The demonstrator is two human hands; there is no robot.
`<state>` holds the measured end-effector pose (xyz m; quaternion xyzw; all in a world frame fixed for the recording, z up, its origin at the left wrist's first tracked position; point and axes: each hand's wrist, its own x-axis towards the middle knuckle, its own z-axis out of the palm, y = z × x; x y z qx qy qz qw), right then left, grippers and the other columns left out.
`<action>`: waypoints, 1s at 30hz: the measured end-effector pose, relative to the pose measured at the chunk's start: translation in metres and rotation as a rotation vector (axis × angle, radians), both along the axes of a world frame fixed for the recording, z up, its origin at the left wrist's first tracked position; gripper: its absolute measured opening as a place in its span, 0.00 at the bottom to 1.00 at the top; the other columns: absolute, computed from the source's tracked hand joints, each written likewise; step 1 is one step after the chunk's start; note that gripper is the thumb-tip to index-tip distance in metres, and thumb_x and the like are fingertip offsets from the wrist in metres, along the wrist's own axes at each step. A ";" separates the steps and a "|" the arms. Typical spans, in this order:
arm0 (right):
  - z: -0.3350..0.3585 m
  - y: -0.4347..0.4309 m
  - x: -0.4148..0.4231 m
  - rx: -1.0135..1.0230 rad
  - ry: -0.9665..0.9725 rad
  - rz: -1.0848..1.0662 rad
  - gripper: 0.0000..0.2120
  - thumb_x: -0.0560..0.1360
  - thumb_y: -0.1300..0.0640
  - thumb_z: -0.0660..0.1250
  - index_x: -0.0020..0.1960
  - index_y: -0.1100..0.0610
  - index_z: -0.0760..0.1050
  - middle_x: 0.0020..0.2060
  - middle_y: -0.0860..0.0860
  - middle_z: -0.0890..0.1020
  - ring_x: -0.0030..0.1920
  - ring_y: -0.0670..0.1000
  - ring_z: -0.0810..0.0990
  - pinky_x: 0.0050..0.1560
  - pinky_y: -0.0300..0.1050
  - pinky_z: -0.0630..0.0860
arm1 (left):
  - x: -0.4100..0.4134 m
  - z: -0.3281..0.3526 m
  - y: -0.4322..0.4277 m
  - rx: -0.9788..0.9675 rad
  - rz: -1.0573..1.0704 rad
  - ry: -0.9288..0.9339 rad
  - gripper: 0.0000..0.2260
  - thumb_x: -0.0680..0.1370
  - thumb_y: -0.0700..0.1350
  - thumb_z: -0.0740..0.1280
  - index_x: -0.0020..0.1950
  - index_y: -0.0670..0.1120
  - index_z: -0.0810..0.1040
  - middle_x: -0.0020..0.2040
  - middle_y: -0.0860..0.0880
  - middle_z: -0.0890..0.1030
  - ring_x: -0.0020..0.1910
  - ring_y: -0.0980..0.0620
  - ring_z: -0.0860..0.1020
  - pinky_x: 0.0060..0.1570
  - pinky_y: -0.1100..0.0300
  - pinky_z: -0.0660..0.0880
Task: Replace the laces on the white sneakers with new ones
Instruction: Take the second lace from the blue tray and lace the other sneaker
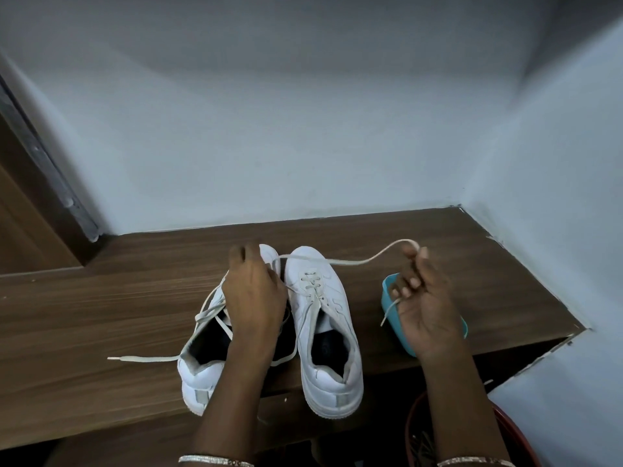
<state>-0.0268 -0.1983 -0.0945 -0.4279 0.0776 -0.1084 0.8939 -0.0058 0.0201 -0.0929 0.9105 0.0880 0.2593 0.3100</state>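
Two white sneakers stand side by side on the wooden table [101, 305], toes pointing away from me. My left hand [254, 294] rests over the toe and tongue of the left sneaker [199, 375], fingers curled down on it. From the left sneaker's front a lace [350, 262] stretches right, over the toe of the right sneaker [323, 332], up to my right hand [421, 298], which pinches it with its end dangling below the palm. The lace's other end [145, 358] trails left on the table. The right sneaker is still laced.
A teal plastic container [391, 288] sits on the table behind my right hand. A red basket [414, 429] stands below the table's near edge on the right. White walls close the back and right; a wooden door frame [40, 183] is at the left.
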 end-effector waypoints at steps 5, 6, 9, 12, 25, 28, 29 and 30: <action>0.003 0.032 -0.007 -0.456 0.007 0.229 0.14 0.78 0.51 0.66 0.46 0.60 0.83 0.25 0.49 0.66 0.25 0.45 0.61 0.25 0.37 0.59 | -0.003 0.011 -0.013 0.060 -0.552 -0.126 0.23 0.74 0.47 0.67 0.69 0.61 0.74 0.68 0.56 0.75 0.68 0.51 0.70 0.58 0.51 0.68; 0.004 0.036 -0.008 -0.508 0.006 0.271 0.14 0.79 0.51 0.66 0.44 0.60 0.83 0.24 0.50 0.66 0.24 0.45 0.61 0.25 0.38 0.58 | -0.004 0.009 -0.017 0.047 -0.637 -0.103 0.22 0.75 0.49 0.68 0.69 0.63 0.73 0.68 0.60 0.74 0.71 0.54 0.68 0.60 0.49 0.67; 0.007 0.040 -0.010 -0.540 -0.004 0.333 0.15 0.79 0.51 0.66 0.39 0.61 0.80 0.23 0.51 0.65 0.22 0.46 0.60 0.23 0.39 0.58 | -0.003 -0.001 -0.021 0.013 -0.735 -0.097 0.16 0.75 0.47 0.70 0.61 0.61 0.78 0.59 0.62 0.81 0.68 0.59 0.73 0.62 0.44 0.71; 0.008 0.036 -0.010 -0.559 0.013 0.332 0.18 0.78 0.47 0.66 0.36 0.59 0.78 0.23 0.51 0.64 0.23 0.46 0.60 0.23 0.37 0.59 | 0.002 0.001 -0.011 -0.060 -0.717 -0.093 0.07 0.76 0.50 0.68 0.49 0.54 0.85 0.45 0.56 0.86 0.50 0.57 0.82 0.50 0.51 0.77; -0.006 0.037 -0.005 -0.651 -0.059 0.281 0.11 0.82 0.62 0.62 0.58 0.61 0.81 0.45 0.56 0.87 0.41 0.50 0.80 0.39 0.38 0.75 | 0.005 0.014 0.031 0.138 -0.202 -0.146 0.20 0.70 0.36 0.63 0.58 0.49 0.83 0.51 0.48 0.84 0.49 0.40 0.80 0.48 0.46 0.77; -0.006 0.040 -0.003 -0.674 -0.044 0.288 0.08 0.82 0.61 0.63 0.58 0.61 0.77 0.48 0.55 0.87 0.42 0.52 0.83 0.38 0.38 0.75 | 0.000 0.019 0.028 0.099 -0.398 -0.038 0.28 0.65 0.39 0.62 0.65 0.52 0.79 0.64 0.54 0.79 0.63 0.48 0.74 0.61 0.46 0.71; -0.006 0.043 -0.003 -0.668 -0.033 0.272 0.06 0.81 0.60 0.65 0.56 0.61 0.76 0.47 0.54 0.87 0.41 0.53 0.84 0.37 0.38 0.75 | -0.003 0.021 0.025 0.027 -0.503 -0.027 0.27 0.65 0.41 0.63 0.64 0.53 0.79 0.63 0.56 0.79 0.63 0.52 0.75 0.63 0.51 0.71; -0.005 0.045 -0.003 -0.670 -0.030 0.245 0.06 0.80 0.59 0.67 0.53 0.62 0.75 0.45 0.54 0.87 0.41 0.53 0.85 0.37 0.38 0.75 | -0.005 0.022 0.021 -0.047 -0.601 -0.006 0.26 0.66 0.42 0.64 0.64 0.53 0.79 0.61 0.58 0.80 0.61 0.56 0.76 0.63 0.58 0.71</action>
